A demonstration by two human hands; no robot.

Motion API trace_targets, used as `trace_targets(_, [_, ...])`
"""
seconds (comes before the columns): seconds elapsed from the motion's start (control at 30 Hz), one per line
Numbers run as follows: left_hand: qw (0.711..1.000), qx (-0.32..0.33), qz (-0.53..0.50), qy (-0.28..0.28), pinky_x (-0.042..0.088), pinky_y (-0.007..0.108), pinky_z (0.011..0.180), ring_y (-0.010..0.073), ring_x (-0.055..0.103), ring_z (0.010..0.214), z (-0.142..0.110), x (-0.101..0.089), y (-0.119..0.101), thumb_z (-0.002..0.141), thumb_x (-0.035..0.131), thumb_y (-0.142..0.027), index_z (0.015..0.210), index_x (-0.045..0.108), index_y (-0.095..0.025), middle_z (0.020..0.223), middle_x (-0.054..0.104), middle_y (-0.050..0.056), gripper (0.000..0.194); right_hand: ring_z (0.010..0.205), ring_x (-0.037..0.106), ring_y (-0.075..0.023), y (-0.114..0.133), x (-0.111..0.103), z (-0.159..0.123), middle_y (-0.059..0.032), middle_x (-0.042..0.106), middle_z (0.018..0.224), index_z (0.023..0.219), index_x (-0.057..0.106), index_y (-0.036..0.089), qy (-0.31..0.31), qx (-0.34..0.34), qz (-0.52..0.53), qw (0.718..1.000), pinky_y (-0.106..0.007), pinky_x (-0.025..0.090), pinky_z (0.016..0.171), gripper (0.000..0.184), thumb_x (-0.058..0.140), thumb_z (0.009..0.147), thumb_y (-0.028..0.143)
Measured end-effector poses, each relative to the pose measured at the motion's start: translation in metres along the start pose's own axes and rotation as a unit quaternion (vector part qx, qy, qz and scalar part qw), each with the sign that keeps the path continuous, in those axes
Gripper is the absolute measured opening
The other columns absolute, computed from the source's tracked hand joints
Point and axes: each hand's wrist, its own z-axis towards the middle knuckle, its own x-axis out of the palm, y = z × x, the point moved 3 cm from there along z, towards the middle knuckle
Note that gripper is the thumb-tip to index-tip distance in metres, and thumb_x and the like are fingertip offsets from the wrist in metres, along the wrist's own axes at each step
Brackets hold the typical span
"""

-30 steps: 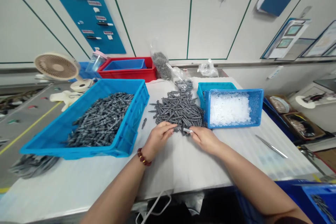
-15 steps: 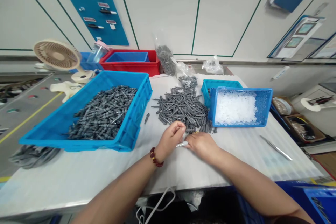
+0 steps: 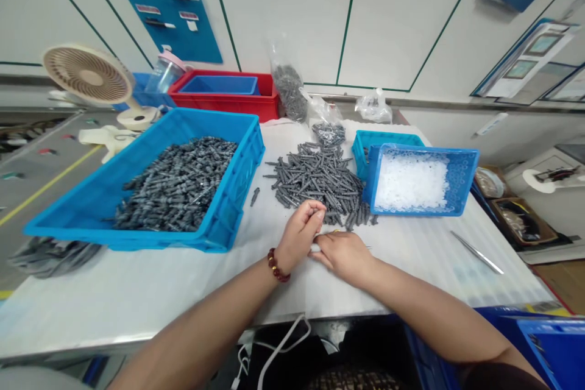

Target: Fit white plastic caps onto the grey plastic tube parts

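While left hand [image 3: 300, 234] curls, fingertips pressed together, right hand [image 3: 342, 256] lies flat, beside one pile of grey parts [image 3: 317, 180]

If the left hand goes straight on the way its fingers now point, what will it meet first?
The left hand would probably meet the pile of grey plastic parts first. The pile lies on the table just ahead of the fingers, but the depth is hard to judge from this view.

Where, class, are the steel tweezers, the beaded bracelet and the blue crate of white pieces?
Steel tweezers [image 3: 476, 252], head view, middle of the shaft.
Beaded bracelet [image 3: 278, 265], head view, beads on the left wrist.
Blue crate of white pieces [image 3: 462, 183], head view, right wall.
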Motion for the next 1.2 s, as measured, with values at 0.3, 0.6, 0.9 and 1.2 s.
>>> trace_targets(0.3, [0.997, -0.006, 0.07, -0.018, 0.044, 0.021, 0.052, 0.0111, 0.057, 0.058, 0.005, -0.036, -0.02, 0.074, 0.06, -0.031, 0.083, 0.056, -0.014, 0.061, 0.061, 0.0, 0.02, 0.073, 0.057, -0.0154, -0.027, -0.011, -0.008, -0.003, 0.064, 0.082, 0.096, 0.056, 0.018, -0.033, 0.025, 0.068, 0.997, -0.024, 0.03, 0.06, 0.018, 0.042, 0.092, 0.028])
trace_targets(0.6, [0.977, 0.057, 0.189, 0.075, 0.048, 0.024, 0.062, 0.0147, 0.063, 0.07, 0.002, -0.035, -0.019, 0.079, 0.056, -0.029, 0.083, 0.059, -0.014, 0.074, 0.067, 0.005, 0.015, 0.064, 0.053, -0.0141, -0.047, -0.02, -0.01, -0.0018, 0.061, 0.071, 0.087, 0.057, 0.017, -0.04, 0.094, 0.073, 0.992, -0.023, 0.022, 0.055, 0.018, 0.041, 0.09, 0.026])
trace_targets(0.9, [0.907, 0.191, 0.35, 0.133, 0.046, 0.02, 0.064, 0.0112, 0.061, 0.069, -0.003, -0.024, -0.014, 0.084, 0.053, -0.021, 0.083, 0.063, -0.018, 0.077, 0.067, 0.001, 0.01, 0.072, 0.06, -0.0185, -0.039, -0.017, -0.008, -0.0064, 0.066, 0.079, 0.092, 0.058, 0.016, -0.002, 0.098, 0.005, 0.995, -0.025, 0.027, 0.057, 0.026, 0.039, 0.091, 0.034])
trace_targets(1.2, [0.895, 0.173, 0.379, 0.162, 0.045, 0.02, 0.062, 0.0112, 0.06, 0.066, -0.007, -0.017, -0.007, 0.085, 0.052, -0.022, 0.083, 0.064, -0.018, 0.073, 0.066, -0.001, 0.012, 0.075, 0.061, -0.02, -0.032, -0.011, -0.005, -0.0071, 0.067, 0.083, 0.094, 0.06, 0.017, 0.012, 0.087, -0.016, 0.996, -0.025, 0.034, 0.061, 0.027, 0.041, 0.09, 0.037])
